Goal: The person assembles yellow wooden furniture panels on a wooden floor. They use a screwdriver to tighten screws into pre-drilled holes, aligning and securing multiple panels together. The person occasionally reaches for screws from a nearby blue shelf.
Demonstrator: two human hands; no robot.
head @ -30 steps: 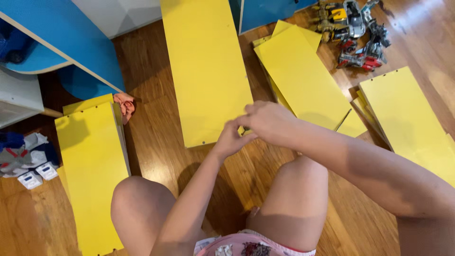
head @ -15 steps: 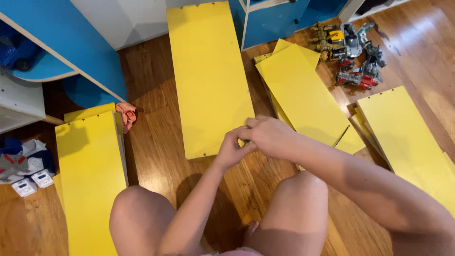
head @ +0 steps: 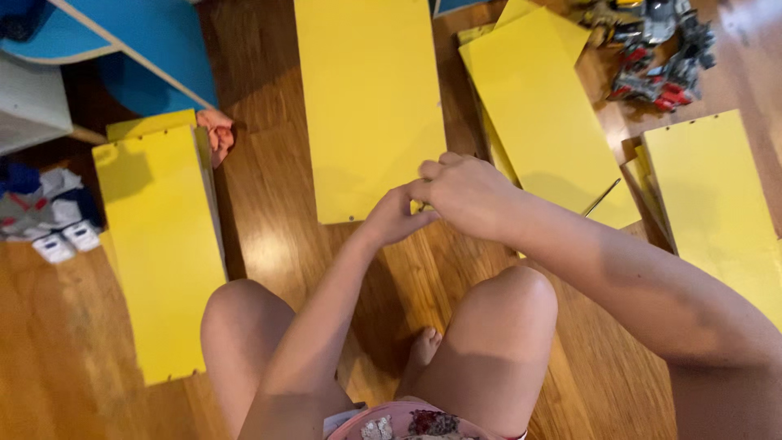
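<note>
My left hand (head: 393,217) and my right hand (head: 466,192) meet fingertip to fingertip above the wooden floor (head: 269,187), just over the near edge of a long yellow panel (head: 366,106). The fingers of both hands are curled and pinched together. Whatever small thing may lie between them is hidden by the right hand's knuckles. I sit on the floor with bare knees raised under my arms, and one foot (head: 423,346) shows between them.
More yellow panels lie around: one at the left (head: 159,253), a stack at the right (head: 542,106), another far right (head: 717,195). A thin metal rod (head: 601,197) rests by the stack. Toy robots (head: 652,49) sit top right, blue furniture (head: 147,41) top left, small clothes (head: 49,212) far left.
Both hands stay pinched together and shift slightly along the middle panel's near edge. The view has tipped a little, so the panels sit differently in the picture.
</note>
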